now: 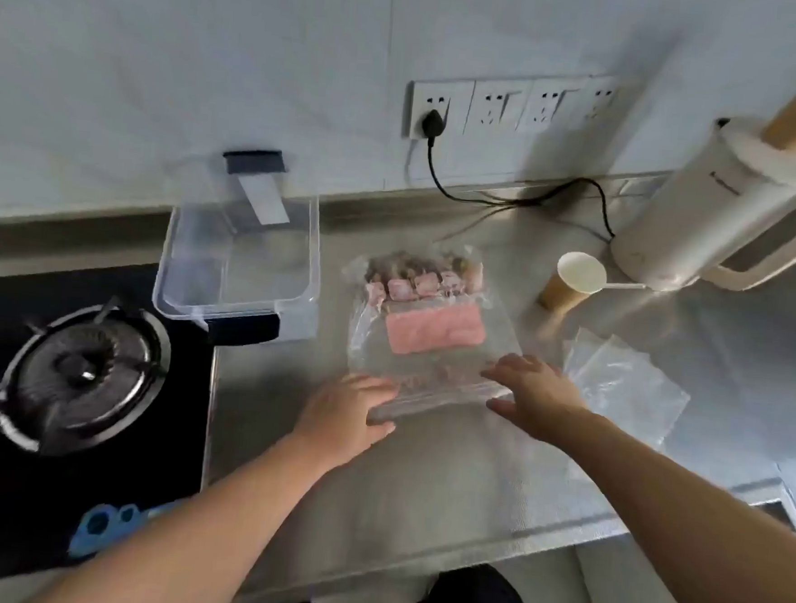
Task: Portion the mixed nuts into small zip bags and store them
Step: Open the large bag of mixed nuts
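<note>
Item: large zip bag (pixel 431 332) of mixed nuts, flat on the counter (pixel 421 482) between the clear storage bin (pixel 238 266) and spare small bags (pixel 625 388).

My left hand (pixel 345 415) and right hand (pixel 531 395) lay on its near zip edge, fingers nearly straight, gripping nothing. Film looked soft and slippery (contents bunched at the far end, likely weighty); best held at both zip corners.

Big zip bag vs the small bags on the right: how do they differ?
The big zip bag holds nuts bunched at its far end and bears a pink label; the small zip bags look empty and plain. The big zip bag is the larger. The left hand and right hand lie on the big zip bag's near edge; neither touches the small zip bags. Both are clear plastic, lying flat on the counter.
</note>
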